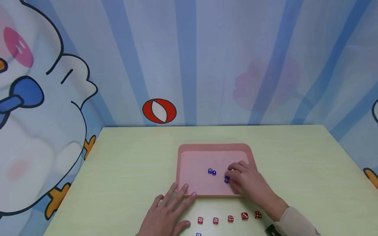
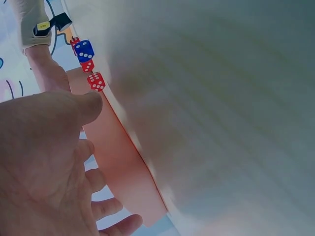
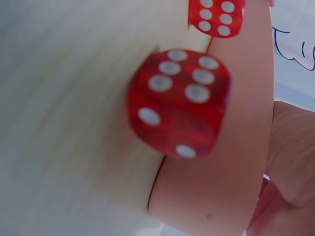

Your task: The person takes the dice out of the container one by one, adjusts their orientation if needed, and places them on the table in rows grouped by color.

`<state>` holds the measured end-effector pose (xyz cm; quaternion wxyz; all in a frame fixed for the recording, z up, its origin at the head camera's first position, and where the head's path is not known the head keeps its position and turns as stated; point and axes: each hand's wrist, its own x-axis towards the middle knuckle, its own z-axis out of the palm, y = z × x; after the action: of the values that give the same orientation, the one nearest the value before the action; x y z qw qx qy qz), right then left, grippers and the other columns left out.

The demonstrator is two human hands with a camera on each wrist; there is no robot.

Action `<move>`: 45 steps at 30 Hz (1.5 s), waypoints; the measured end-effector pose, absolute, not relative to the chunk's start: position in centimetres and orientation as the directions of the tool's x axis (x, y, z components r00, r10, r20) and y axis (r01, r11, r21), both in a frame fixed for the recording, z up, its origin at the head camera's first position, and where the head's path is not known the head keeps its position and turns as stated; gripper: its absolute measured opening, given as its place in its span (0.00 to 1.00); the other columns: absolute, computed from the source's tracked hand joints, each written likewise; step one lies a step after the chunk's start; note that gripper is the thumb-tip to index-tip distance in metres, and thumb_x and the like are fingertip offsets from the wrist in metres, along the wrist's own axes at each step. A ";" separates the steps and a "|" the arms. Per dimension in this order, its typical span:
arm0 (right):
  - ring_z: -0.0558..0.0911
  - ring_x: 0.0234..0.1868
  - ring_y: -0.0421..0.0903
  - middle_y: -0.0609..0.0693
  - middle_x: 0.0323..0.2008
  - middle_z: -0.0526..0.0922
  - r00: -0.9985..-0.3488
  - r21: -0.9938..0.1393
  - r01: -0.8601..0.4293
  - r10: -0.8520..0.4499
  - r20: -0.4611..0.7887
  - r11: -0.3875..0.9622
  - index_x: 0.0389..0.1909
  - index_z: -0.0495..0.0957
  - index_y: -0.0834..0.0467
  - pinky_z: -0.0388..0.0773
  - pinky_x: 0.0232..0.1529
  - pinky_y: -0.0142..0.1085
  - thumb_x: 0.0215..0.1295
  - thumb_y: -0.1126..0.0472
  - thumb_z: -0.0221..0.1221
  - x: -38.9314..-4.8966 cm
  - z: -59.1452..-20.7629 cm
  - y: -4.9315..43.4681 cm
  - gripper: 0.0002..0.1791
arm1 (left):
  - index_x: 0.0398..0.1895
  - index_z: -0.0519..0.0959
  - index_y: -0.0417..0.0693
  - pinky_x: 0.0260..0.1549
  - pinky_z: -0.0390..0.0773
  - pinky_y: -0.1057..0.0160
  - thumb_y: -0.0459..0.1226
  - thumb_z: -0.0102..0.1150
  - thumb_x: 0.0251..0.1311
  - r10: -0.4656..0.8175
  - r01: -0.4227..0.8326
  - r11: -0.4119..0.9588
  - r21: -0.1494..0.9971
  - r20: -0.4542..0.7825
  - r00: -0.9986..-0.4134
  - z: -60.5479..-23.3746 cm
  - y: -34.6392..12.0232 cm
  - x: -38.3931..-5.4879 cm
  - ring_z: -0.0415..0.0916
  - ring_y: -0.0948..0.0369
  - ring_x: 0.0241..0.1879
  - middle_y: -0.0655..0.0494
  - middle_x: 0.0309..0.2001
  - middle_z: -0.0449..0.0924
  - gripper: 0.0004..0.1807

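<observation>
My right hand (image 1: 246, 180) reaches over the right part of a pink tray (image 1: 192, 148), its fingers bent down around a blue die. Another blue die (image 1: 226, 181) lies right against those fingertips, and the fingers partly hide the pair. Two more blue dice (image 1: 212, 171) sit side by side near the tray's middle. Spread out, my left hand (image 1: 166, 213) lies by the tray's near left corner, fingertips at the rim, holding nothing. Before the tray, several red dice (image 1: 230, 219) form a row, with one blue die (image 1: 199, 234) nearer me at the frame's bottom edge.
The tray stands on a pale yellow-green table (image 1: 133, 157). Behind the table rises a blue striped backdrop (image 1: 206, 65) with cartoon figures. In the right wrist view, a red die (image 3: 179, 103) looms close to the camera, beside the tray's outer wall (image 3: 216, 187).
</observation>
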<state>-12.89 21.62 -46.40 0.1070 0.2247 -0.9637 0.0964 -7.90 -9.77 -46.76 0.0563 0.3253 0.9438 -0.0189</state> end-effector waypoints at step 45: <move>0.80 0.46 0.44 0.43 0.40 0.87 -0.798 -0.136 -0.483 -0.370 0.476 0.865 0.42 0.90 0.52 0.83 0.49 0.41 0.52 0.64 0.81 -9.6 -46.2 20.2 0.16 | 0.86 0.54 0.74 0.66 0.75 0.42 0.68 0.43 0.75 0.615 0.615 0.788 0.031 -0.092 -0.783 -46.8 -10.0 -7.8 0.51 0.48 0.84 0.61 0.86 0.52 0.39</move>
<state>-9.62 20.19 -46.17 0.2229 0.2269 -0.9396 0.1261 -7.80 -9.99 -46.79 0.0485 0.3257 0.9442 -0.0003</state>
